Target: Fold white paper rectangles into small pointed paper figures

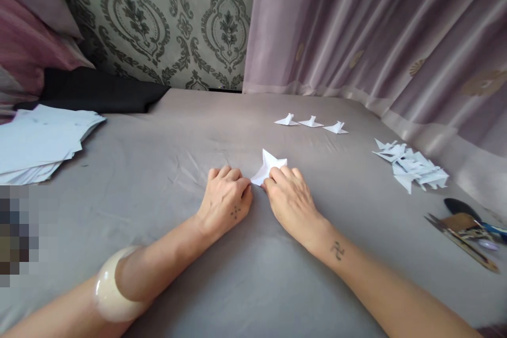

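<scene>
A small piece of folded white paper (pixel 269 161) with pointed corners lies on the grey-mauve bed sheet between my hands. My left hand (pixel 227 190) pinches its near left tip, the fingers curled under and partly hidden. On the paper's right side my right hand (pixel 291 198) closes its thumb and fingers on the near edge. One point of the paper rises upward, beyond the fingers. Farther back stand three folded paper birds (pixel 311 122) in a row.
Stacked white paper sheets (pixel 43 137) lie at the left, before a black cloth (pixel 99 92). At the right are a heap of folded paper pieces (pixel 415 166) and scissors (pixel 463 243) among small items. A curtain (pixel 336 21) and patterned wall (pixel 170 21) border the back.
</scene>
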### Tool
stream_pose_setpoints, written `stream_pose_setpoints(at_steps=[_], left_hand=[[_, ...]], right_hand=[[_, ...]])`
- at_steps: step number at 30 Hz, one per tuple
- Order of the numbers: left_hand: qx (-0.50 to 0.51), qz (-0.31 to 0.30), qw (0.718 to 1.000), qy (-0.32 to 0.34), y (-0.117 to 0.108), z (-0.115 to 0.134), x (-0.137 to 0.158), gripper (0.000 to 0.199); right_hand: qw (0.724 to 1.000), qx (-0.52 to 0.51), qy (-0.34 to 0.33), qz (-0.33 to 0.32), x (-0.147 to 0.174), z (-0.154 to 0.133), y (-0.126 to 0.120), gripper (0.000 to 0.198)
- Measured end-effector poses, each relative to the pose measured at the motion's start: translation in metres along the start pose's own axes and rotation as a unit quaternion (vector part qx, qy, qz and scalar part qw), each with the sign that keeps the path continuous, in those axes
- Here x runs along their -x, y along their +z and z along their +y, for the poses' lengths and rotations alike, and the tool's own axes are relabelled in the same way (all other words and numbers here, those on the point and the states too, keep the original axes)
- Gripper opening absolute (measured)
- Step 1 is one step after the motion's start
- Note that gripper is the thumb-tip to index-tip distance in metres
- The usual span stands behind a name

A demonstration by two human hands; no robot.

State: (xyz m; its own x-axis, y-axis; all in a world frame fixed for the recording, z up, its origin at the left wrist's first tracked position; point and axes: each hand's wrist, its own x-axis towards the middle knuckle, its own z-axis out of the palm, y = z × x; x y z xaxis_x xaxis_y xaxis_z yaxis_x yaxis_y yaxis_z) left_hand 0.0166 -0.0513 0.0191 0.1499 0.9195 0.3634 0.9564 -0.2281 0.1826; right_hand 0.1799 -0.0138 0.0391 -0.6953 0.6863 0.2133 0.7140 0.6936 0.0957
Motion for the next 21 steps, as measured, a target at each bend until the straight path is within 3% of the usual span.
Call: stream_pose_setpoints(at_steps=[21], left_hand=[[0.058, 0.009, 0.998, 0.011, 0.011, -0.011, -0.004, 0.016]], right_hand=[[0.999, 0.032, -0.033, -0.008, -0.006, 0.007, -0.005, 0.025]])
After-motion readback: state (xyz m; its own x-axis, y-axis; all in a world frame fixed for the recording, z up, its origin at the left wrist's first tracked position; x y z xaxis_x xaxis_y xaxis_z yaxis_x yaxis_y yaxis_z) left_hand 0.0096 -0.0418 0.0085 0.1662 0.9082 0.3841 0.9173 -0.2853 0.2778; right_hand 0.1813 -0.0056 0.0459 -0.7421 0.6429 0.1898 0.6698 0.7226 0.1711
